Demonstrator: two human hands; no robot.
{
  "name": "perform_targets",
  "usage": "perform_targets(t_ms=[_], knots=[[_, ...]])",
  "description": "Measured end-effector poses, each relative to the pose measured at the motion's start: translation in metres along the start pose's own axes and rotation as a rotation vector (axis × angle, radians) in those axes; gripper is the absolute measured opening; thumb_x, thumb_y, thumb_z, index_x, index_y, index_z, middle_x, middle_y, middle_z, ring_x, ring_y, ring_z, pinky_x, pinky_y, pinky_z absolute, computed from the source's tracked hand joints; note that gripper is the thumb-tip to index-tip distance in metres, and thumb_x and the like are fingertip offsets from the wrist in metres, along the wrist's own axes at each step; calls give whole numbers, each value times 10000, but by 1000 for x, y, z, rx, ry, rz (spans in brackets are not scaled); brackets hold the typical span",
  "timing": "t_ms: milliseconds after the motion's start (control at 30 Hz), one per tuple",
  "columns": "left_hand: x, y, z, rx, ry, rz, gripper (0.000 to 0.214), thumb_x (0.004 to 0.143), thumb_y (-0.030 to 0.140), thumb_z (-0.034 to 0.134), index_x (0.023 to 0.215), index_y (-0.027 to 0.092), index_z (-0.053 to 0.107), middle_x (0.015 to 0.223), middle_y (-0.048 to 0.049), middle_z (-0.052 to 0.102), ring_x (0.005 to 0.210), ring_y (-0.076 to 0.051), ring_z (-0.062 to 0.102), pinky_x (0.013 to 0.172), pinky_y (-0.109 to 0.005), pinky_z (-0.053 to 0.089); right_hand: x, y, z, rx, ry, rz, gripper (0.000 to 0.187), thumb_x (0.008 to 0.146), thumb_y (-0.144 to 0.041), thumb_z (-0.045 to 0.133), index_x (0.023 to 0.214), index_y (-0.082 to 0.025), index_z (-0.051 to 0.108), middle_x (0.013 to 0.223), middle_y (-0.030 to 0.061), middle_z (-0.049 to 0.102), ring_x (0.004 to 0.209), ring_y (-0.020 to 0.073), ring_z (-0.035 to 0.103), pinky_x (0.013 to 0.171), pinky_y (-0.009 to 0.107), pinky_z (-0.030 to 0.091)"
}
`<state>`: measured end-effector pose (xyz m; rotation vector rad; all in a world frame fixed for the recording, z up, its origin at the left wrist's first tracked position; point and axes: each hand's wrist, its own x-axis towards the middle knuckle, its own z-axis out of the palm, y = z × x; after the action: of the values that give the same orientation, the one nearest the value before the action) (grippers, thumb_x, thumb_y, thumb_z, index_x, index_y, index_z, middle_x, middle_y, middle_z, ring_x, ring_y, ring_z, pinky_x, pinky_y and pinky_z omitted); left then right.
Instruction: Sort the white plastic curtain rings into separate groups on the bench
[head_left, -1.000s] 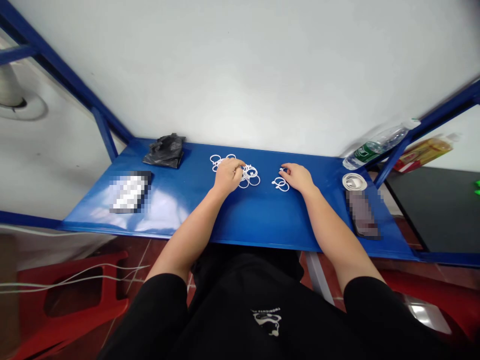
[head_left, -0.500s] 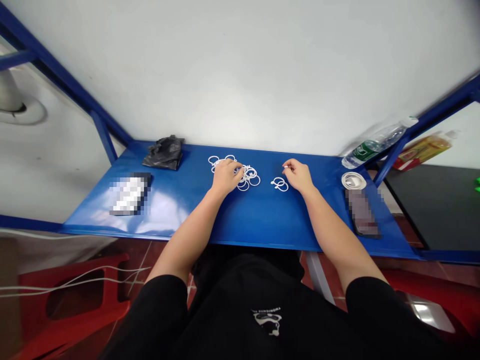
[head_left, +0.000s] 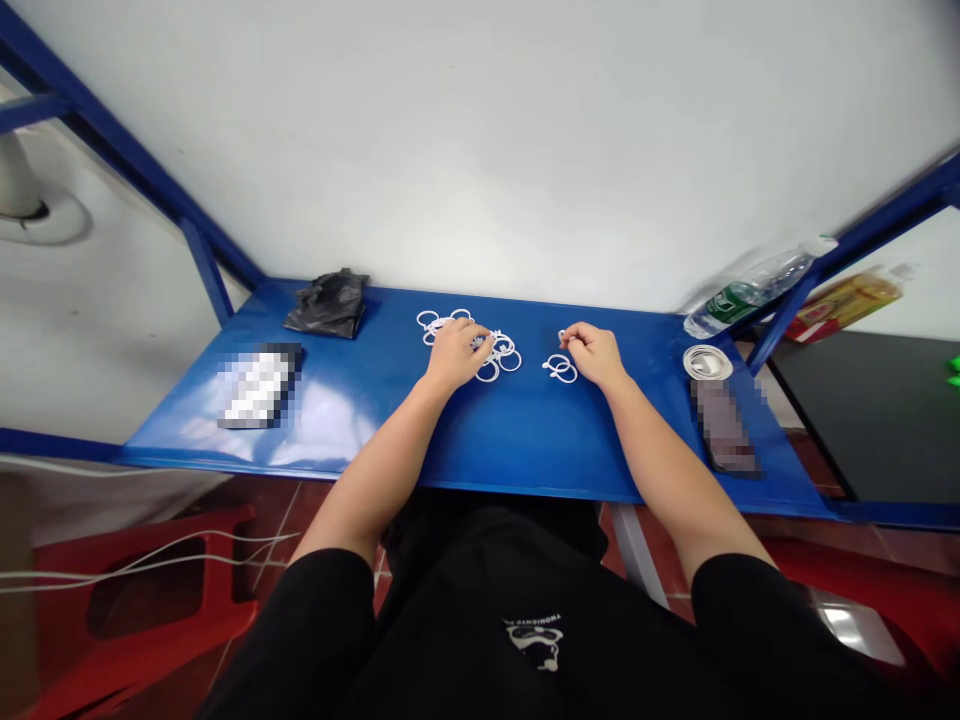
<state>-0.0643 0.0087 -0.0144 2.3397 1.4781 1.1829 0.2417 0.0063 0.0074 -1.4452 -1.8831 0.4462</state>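
Note:
A heap of white plastic rings [head_left: 504, 352] lies on the blue table [head_left: 510, 430] near the wall. My left hand [head_left: 454, 352] rests on that heap, fingers curled into the rings and pinching one of them. A small separate pair of white rings [head_left: 561, 368] lies to the right. Just beside it my right hand [head_left: 592, 352] is curled, its fingertips pinched on a small white piece I cannot name.
A crumpled black bag [head_left: 330, 300] sits at the back left, a blurred dark flat object [head_left: 259, 385] nearer the left front. At the right lie a clear water bottle [head_left: 757, 285], a round white lid [head_left: 707, 362] and a blurred phone-like object [head_left: 724, 425]. Red stools stand below.
My right hand has lifted slightly off the small ring pair, bringing its fingertips together on a white piece. My left hand has shifted a little on the heap.

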Motion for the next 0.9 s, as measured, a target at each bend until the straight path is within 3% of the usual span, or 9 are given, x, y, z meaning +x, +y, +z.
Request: perform_targets(t_ms=[200,367,467,533,600,667,800,900], knots=[[0,1,0,-7,-6,7,143,988,284,668,982,220,796,1024,-86,776,1028,-271,702,990,-469,537,1,4,0,3,9,-7,277,821,-238,460,756,-230,730,797,39,782,784,243,738,773,356,550],[0,1,-1,6,-3,9,147,993,287,667,974,215,794,1014,-85,777,1023,-267,702,989,-457,533,2,9,0,14,97,-11,298,826,-208,416,747,-226,702,741,48,738,714,231,713,745,357,562],[0,0,0,0,-18,7,147,999,289,660,982,218,788,1031,-85,776,1034,-268,701,994,-459,531,0,5,1,14,112,5,341,878,-201,419,965,-217,748,821,49,779,741,231,730,798,379,591],[0,0,0,1,-21,7,149,999,293,657,986,221,787,1036,-86,774,1034,-269,701,993,-462,532,-3,-1,3,51,50,-45,424,938,-231,434,1266,-217,702,1114,78,820,876,235,768,879,405,605],[-1,1,0,1,-21,10,154,998,299,655,984,221,787,1036,-89,773,1029,-270,699,991,-464,533,-5,-6,6,86,-59,-120,540,986,-299,473,1516,-240,551,1430,105,725,1030,240,773,937,419,607],[-1,1,0,1,-16,8,160,997,308,654,977,222,788,1027,-89,774,1020,-270,699,987,-465,534,-7,-10,8,63,-151,-154,632,985,-356,542,1607,-269,471,1556,107,637,1099,250,757,934,419,613],[0,1,0,0,-3,1,158,985,301,652,970,229,792,1027,-88,782,1024,-275,699,986,-473,536,-4,-9,6,-108,-195,-182,445,933,-315,609,1358,-264,728,1331,89,765,1064,283,734,947,468,593],[0,1,0,-2,-5,10,156,978,298,655,957,233,795,1021,-86,784,1025,-276,699,989,-475,536,-1,-3,2,-181,-259,-262,303,915,-316,643,1161,-253,808,1136,83,807,1077,304,708,989,492,553]])
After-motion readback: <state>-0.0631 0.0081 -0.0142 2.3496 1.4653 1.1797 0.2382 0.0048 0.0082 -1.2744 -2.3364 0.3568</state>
